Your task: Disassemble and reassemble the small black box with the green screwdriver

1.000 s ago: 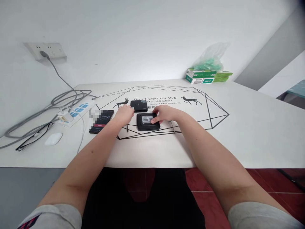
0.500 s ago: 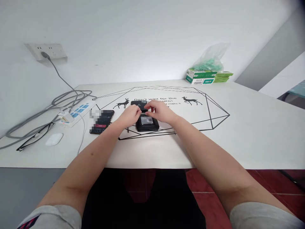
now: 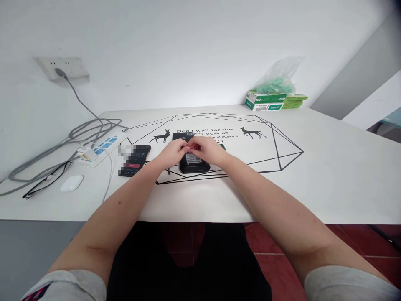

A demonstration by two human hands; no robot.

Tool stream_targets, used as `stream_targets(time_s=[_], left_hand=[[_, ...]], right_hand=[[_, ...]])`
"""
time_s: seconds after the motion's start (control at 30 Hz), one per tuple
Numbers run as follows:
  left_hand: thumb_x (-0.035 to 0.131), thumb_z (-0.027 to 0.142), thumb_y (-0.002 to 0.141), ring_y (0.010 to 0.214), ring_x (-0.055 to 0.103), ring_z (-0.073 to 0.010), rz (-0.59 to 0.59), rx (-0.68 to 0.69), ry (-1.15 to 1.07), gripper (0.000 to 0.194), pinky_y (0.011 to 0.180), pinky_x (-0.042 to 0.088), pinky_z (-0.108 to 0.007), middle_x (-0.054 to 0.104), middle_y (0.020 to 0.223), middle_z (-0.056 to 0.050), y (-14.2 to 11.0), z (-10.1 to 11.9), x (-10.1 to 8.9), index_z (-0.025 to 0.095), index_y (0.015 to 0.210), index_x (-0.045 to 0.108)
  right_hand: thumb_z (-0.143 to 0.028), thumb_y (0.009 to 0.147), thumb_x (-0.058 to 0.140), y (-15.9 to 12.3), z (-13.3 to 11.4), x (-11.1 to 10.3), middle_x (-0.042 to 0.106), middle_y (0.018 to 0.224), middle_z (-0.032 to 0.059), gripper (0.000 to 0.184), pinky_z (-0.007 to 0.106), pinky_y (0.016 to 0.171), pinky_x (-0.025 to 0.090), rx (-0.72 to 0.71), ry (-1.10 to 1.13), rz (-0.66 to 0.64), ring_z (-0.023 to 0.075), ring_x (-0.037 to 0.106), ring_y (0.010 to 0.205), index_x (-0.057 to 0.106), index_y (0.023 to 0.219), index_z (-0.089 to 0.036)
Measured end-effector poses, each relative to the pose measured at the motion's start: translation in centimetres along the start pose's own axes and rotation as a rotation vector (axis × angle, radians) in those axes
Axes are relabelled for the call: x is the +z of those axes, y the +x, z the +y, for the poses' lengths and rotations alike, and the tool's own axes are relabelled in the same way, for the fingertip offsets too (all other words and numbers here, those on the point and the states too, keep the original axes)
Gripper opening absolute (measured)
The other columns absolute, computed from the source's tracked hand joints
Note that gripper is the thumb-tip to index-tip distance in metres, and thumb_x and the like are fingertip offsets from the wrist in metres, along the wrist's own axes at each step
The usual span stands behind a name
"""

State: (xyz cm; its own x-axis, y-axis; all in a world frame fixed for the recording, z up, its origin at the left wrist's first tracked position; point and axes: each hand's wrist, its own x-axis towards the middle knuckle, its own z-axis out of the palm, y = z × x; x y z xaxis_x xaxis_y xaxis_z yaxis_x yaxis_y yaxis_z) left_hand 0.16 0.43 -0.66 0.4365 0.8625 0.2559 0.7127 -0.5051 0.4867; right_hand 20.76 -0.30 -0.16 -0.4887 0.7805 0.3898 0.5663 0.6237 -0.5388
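A small black box-shaped device (image 3: 191, 165) with a white label on top lies on the white table (image 3: 328, 175) in front of me. My left hand (image 3: 173, 152) and my right hand (image 3: 208, 150) meet just above its far edge, fingertips pinched together on something too small to make out. Behind them lies a flat black cover (image 3: 182, 136). A black phone (image 3: 135, 159) with a lit screen lies to the left of my left hand.
A white power strip (image 3: 98, 148) with grey cables, black glasses (image 3: 46, 182) and a white mouse (image 3: 72, 182) sit at the left. Green boxes (image 3: 269, 102) under a plastic bag stand at the back right. A thin tool (image 3: 168, 170) lies by my left wrist.
My right hand left the device's top and moved up to meet my left hand. Both hands now pinch together over the device's far edge.
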Motion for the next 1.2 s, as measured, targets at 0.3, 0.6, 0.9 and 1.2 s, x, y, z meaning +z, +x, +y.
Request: stream_targets(time_s=[0.3, 0.6, 0.9, 1.2], left_hand=[[0.047, 0.031, 0.107, 0.103, 0.071, -0.0244, 0.007, 0.005, -0.107, 0.029, 0.095, 0.056, -0.038, 0.077, 0.106, -0.006, 0.1, -0.2, -0.3, 0.021, 0.094, 0.070], [0.053, 0.029, 0.104, 0.096, 0.069, -0.0253, 0.039, -0.034, 0.083, 0.023, 0.089, 0.055, -0.038, 0.073, 0.102, -0.007, -0.1, -0.4, -0.3, 0.021, 0.092, 0.071], [0.050, 0.026, 0.103, 0.095, 0.068, -0.0268, 0.027, 0.002, 0.197, 0.026, 0.087, 0.054, -0.040, 0.072, 0.099, -0.009, 0.0, -1.0, -0.4, 0.022, 0.087, 0.069], [0.049, 0.027, 0.103, 0.095, 0.068, -0.0276, 0.005, 0.022, 0.292, 0.029, 0.087, 0.054, -0.041, 0.072, 0.096, -0.009, 0.1, -1.2, -0.4, 0.021, 0.087, 0.071]], right_hand=[[-0.018, 0.095, 0.059, 0.0, 0.4, -0.6, 0.080, 0.098, 0.0074, 0.020, 0.032, 0.085, 0.052, 0.020, -0.051, 0.026, 0.0214, 0.071, 0.089, 0.074, 0.107, -0.020], [-0.007, 0.094, 0.052, 0.1, 2.0, -2.4, 0.081, 0.097, 0.0050, 0.029, 0.032, 0.089, 0.051, 0.194, -0.098, -0.108, 0.0200, 0.070, 0.090, 0.077, 0.098, -0.020], [-0.008, 0.095, 0.059, 0.2, 3.4, -2.4, 0.081, 0.111, 0.0095, 0.022, 0.034, 0.094, 0.054, 0.151, -0.161, -0.298, 0.0224, 0.072, 0.103, 0.077, 0.094, -0.019], [-0.010, 0.093, 0.061, -0.2, 2.3, -3.4, 0.084, 0.109, 0.0058, 0.027, 0.034, 0.095, 0.056, 0.192, -0.138, -0.316, 0.0211, 0.074, 0.098, 0.084, 0.098, -0.022]])
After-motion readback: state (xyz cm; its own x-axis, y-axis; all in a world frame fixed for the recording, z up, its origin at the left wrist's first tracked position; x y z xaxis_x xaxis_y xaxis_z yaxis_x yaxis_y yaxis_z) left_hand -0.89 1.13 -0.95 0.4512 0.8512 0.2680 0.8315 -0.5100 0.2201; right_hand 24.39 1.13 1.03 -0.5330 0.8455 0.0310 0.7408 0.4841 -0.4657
